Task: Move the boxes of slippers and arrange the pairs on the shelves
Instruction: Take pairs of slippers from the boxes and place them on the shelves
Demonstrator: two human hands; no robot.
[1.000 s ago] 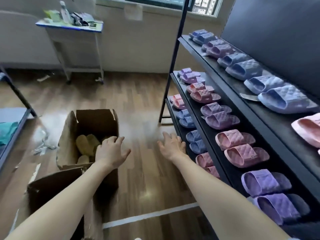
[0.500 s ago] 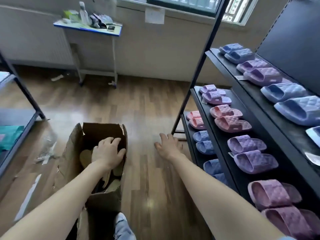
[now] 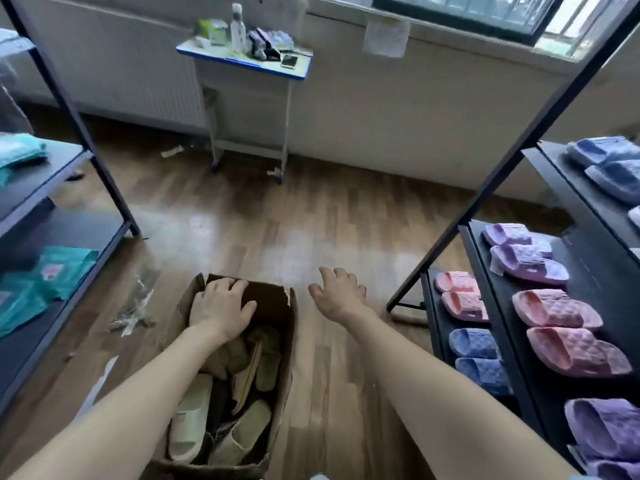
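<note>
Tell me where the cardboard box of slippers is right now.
Head view, low and left of centre: the cardboard box stands on the wood floor between the left rack and the slipper shelves, the left hand inside its far end.

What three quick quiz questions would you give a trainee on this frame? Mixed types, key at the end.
1. True or false: the right hand grips a slipper.
2. Where is the left hand? A) in the cardboard box, over the beige slippers; B) on a purple slipper; C) on the small table.
3. Fill in: on the lowest visible shelf of the rack, the pair beside the pink pair is ____.
Key: 1 false, it hangs open above the floor; 2 A; 3 blue, the blue pair.
</note>
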